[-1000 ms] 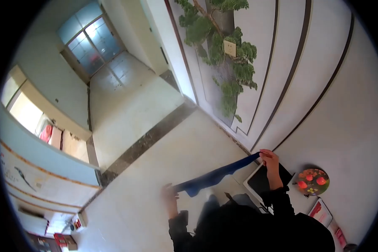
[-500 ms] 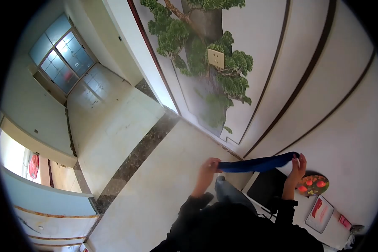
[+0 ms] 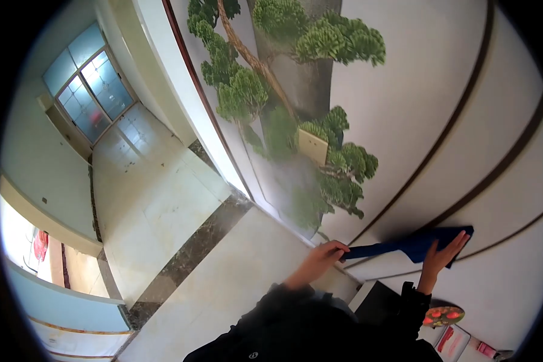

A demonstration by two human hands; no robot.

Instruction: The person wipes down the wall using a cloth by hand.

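Note:
A dark blue cloth (image 3: 407, 244) stretches between my two hands against the white panelled wall (image 3: 404, 139). Its left end is a narrow, bunched strip, pinched in the fingers of my left hand (image 3: 323, 262). Toward the right the fabric spreads wider. There my right hand (image 3: 441, 256) lies on it with fingers stretched out, pressing it to the wall across a dark trim strip. My right palm hides part of the cloth.
A wall socket (image 3: 313, 146) sits within a painted tree (image 3: 241, 90). Below my right arm are a black-topped cabinet (image 3: 380, 301), a round fruit-patterned item (image 3: 444, 316), a white-and-red flat box (image 3: 452, 345) and a pink packet (image 3: 485, 350). Glass doors (image 3: 93, 87) stand far left.
The cloth has gone from being held taut in the air to lying against the wall. My right hand has moved right and flattened on it; my left hand moved slightly right, still pinching.

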